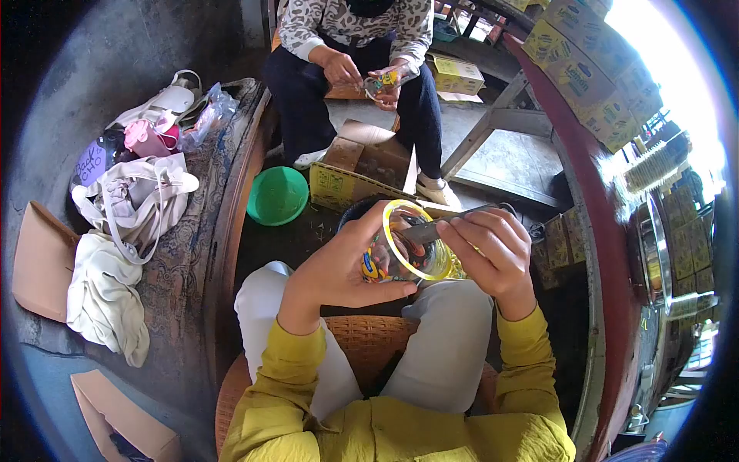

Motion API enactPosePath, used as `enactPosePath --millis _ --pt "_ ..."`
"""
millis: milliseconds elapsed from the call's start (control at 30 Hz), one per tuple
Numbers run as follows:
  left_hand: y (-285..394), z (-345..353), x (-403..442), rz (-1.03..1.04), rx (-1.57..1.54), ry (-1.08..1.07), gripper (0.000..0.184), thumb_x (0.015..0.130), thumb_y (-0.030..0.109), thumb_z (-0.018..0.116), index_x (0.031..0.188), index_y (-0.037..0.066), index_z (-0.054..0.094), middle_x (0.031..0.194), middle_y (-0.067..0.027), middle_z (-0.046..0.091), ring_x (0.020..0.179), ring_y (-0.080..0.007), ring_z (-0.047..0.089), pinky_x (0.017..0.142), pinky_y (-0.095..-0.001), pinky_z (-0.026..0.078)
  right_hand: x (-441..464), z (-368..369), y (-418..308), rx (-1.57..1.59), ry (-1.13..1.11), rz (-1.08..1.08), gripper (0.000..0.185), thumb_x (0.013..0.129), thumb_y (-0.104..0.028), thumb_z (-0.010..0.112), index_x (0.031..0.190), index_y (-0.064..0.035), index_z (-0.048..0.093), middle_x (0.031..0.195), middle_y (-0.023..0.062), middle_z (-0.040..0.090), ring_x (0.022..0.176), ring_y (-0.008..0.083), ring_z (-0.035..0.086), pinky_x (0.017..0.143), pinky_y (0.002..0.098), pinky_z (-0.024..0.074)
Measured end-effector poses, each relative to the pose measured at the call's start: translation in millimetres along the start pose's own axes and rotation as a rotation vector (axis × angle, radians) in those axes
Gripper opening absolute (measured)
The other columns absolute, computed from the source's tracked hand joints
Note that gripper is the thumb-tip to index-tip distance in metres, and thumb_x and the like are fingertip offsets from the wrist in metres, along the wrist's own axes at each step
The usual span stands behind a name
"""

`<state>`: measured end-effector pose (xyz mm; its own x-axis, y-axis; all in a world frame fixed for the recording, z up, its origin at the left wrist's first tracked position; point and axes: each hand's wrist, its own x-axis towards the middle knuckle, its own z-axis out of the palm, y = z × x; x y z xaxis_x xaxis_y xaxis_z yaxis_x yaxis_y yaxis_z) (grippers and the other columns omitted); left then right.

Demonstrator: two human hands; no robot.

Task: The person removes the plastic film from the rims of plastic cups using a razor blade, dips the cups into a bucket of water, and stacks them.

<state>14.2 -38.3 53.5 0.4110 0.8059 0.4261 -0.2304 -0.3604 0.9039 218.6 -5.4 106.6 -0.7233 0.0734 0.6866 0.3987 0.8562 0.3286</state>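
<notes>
A clear glass jar (376, 259) with a yellow rim and a colourful printed pattern is tilted above my lap, its opening turned to the right. My left hand (332, 266) wraps round the jar from the left, the thumb along its lower side. In my right hand (493, 250) is a dark, slim tool (426, 232), pinched between the fingers, its far end at the jar's mouth. Whether the tool touches the glass I cannot tell.
Opposite me a seated person holds a similar glass (377, 86). Between us stand an open cardboard box (331, 185) and a green basin (278, 196). Bags (138, 196) lie on the bench at left. Lemon-printed cartons (589, 73) are stacked at upper right.
</notes>
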Motion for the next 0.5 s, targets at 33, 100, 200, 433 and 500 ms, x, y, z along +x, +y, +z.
enactPosePath --millis 33,100,200,433,500 --pt "2.7 -0.8 -1.1 -0.048 -0.002 -0.009 0.069 0.066 0.015 0.076 0.122 0.003 0.037 0.092 -0.0051 0.060 0.072 -0.0066 0.051 0.062 -0.0223 0.043 -0.5 -0.8 0.3 -0.004 -0.003 0.002 0.027 0.057 -0.008 0.063 0.084 -0.0024 0.065 0.081 0.0030 0.057 0.075 0.0161 0.057 0.063 0.0286 0.0507" --pt "4.6 0.3 -1.1 -0.086 0.001 -0.022 0.069 0.066 0.015 0.076 0.121 0.003 0.038 0.092 -0.0054 0.060 0.074 -0.0074 0.052 0.065 -0.0229 0.044 -0.6 -1.6 -0.1 -0.007 -0.020 -0.010 0.027 0.057 -0.008 0.063 0.084 -0.0025 0.065 0.081 0.0030 0.057 0.075 0.0160 0.057 0.063 0.0285 0.0508" --pt "5.9 4.5 0.4 -0.073 0.010 -0.025 0.068 0.066 0.015 0.076 0.121 0.002 0.038 0.092 -0.0059 0.060 0.075 -0.0082 0.052 0.067 -0.0231 0.044 -0.6 -1.3 -1.6 0.002 -0.034 -0.005 0.027 0.057 -0.009 0.062 0.084 -0.0029 0.065 0.081 0.0033 0.057 0.075 0.0159 0.057 0.064 0.0287 0.0510" --pt "5.9 7.0 1.7 -0.082 -0.122 -0.027 0.070 0.065 0.012 0.076 0.122 0.002 0.037 0.096 -0.0076 0.058 0.081 -0.0111 0.054 0.073 -0.0247 0.044 -8.6 8.5 0.9 0.183 0.113 0.146 0.022 0.059 -0.001 0.066 0.081 -0.0017 0.064 0.079 0.0047 0.059 0.070 0.0166 0.058 0.058 0.0278 0.0493" --pt "4.4 6.1 2.9 -0.025 -0.066 -0.028 0.073 0.064 0.009 0.076 0.124 0.002 0.035 0.100 -0.0088 0.056 0.084 -0.0129 0.054 0.076 -0.0257 0.044 -6.8 10.4 -5.8 0.238 0.182 0.479 0.015 0.063 0.004 0.066 0.076 -0.0010 0.062 0.078 0.0068 0.059 0.066 0.0176 0.058 0.056 0.0272 0.0484"
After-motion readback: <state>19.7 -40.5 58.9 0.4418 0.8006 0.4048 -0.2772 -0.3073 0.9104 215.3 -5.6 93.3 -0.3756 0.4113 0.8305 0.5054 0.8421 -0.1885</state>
